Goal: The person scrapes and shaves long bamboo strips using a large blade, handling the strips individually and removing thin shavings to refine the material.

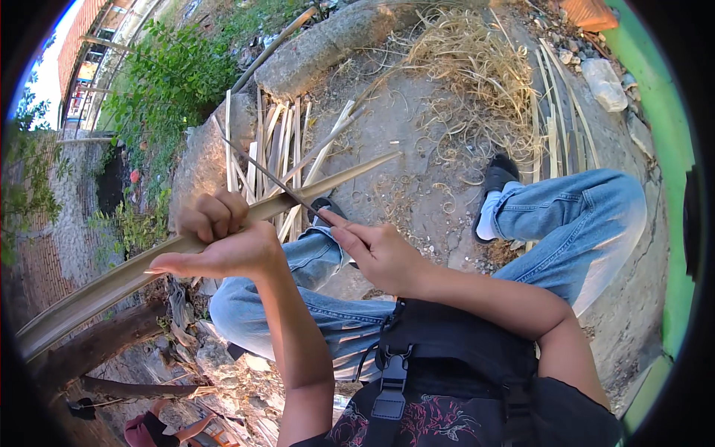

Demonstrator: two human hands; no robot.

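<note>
My left hand (223,238) is closed round a long, pale, grooved stalk (339,179), which looks like split bamboo or palm. The stalk slants from the lower left up to a tapered tip above my knees. My thumb stretches along it, and the fingers curl over its far side. In my closed right hand (380,253) is a knife with a long, thin, dark blade (261,170). The blade crosses the stalk just right of my left hand and points up to the left. Its handle is mostly hidden in my fingers.
Pale split strips (283,141) lie on the ground beyond my left foot, and more strips (555,127) lie at the right. Curly shavings (477,67) are heaped ahead. A stone block (328,48) lies at the back. A green wall edge (663,149) bounds the right. Another person (153,428) shows at lower left.
</note>
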